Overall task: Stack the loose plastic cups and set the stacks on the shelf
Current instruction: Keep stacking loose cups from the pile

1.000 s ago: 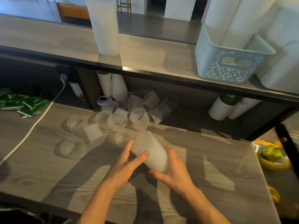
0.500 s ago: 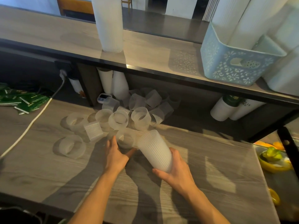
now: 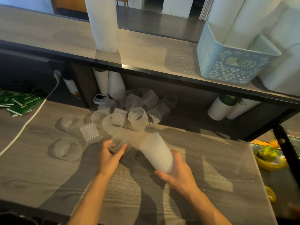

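1. Currently in the gathering step: stack (image 3: 156,154) held tilted, open mouth aimed at the pile of loose cups (image 3: 126,116), base end cupped in the right hand (image 3: 176,173), fingers curled round it.
2. Just left of the stack: left hand (image 3: 109,157) closed round one loose cup (image 3: 119,142), thumb and fingers pinching its sides.
3. Next move, by judgement: align this cup with the mouth of the stack, then slide it in straight; ribbed walls likely to bind if entered skewed.
4. Beyond the stack: remaining cups scattered on the counter (image 3: 203,168), some upright, some on their sides, several under the shelf (image 3: 146,51).
5. On the shelf, above and left of the stack: one tall finished column (image 3: 103,25) already standing.
6. Task well short of complete; many cups not yet nested.
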{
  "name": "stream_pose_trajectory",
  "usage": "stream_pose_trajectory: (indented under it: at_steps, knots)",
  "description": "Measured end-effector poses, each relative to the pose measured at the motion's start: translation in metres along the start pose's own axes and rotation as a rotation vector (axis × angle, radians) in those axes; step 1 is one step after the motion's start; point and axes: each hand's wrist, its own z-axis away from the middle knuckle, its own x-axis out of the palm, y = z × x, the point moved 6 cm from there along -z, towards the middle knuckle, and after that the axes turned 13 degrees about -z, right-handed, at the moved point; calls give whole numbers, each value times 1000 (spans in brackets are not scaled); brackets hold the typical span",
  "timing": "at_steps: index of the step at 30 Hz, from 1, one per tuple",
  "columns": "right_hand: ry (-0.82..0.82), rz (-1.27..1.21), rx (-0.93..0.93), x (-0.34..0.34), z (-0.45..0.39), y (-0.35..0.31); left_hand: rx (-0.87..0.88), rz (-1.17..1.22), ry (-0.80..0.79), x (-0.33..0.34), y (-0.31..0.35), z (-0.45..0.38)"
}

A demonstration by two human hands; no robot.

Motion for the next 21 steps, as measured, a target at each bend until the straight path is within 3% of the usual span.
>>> stream_pose_trajectory:
  at_steps: [4,9,13,21]
  knots:
    - [-37,20,-15,2,1,2,-81,279,-9,-7,0,26]
    - [-84,60,-71,6,1,-3,-2,461,-59,-12,44,49]
    - [-100,94,-106,6,4,-10,99,412,-128,-9,70,58]
    - [-62,85,-119,-1,7,-11,109,260,-311,12,80,75]
